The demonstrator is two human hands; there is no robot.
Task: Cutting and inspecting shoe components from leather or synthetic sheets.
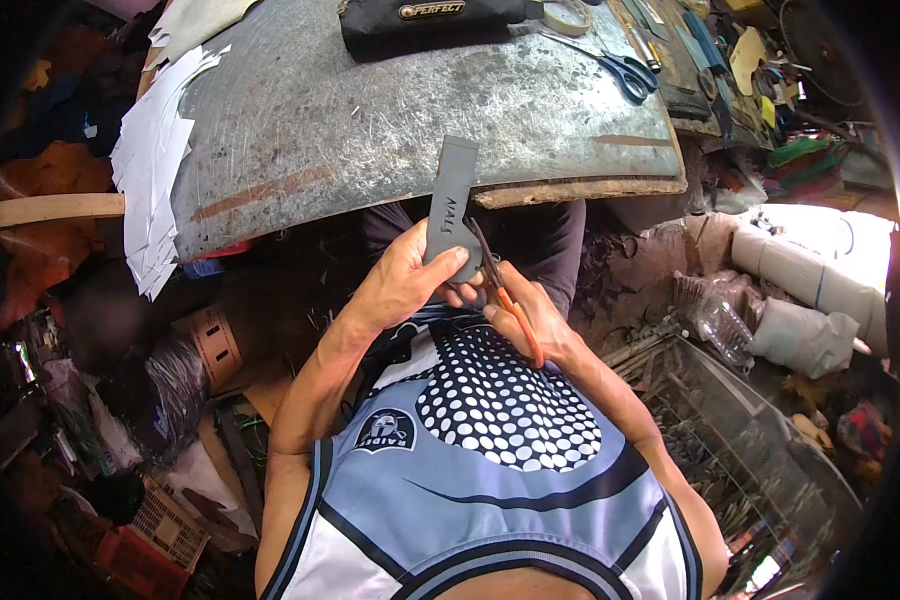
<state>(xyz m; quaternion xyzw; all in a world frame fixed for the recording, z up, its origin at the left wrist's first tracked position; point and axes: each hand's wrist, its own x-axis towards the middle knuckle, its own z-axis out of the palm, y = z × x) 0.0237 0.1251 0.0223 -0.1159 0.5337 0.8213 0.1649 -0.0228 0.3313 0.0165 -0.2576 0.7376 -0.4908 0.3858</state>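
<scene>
My left hand [408, 278] is closed round the wide, rounded end of a flat grey piece [454, 178], thumb on top. This piece narrows to a straight strip that points away from me, over the table's near edge, and it bears dark marks. My right hand [544, 318] grips a pair of scissors with orange handles [519, 330]. Their dark blades point up and lie against the right edge of the grey piece. Whether the blades are parted I cannot tell. Both hands are close together above my lap.
Ahead stands a worn metal-topped table [360, 120] with a black pouch [430, 25], blue-handled scissors [628, 80] and a tape roll [567, 15]. White sheets [155, 170] hang over its left edge. Wrapped rolls [810, 265] lie at right; a plastic crate [165, 525] sits at lower left.
</scene>
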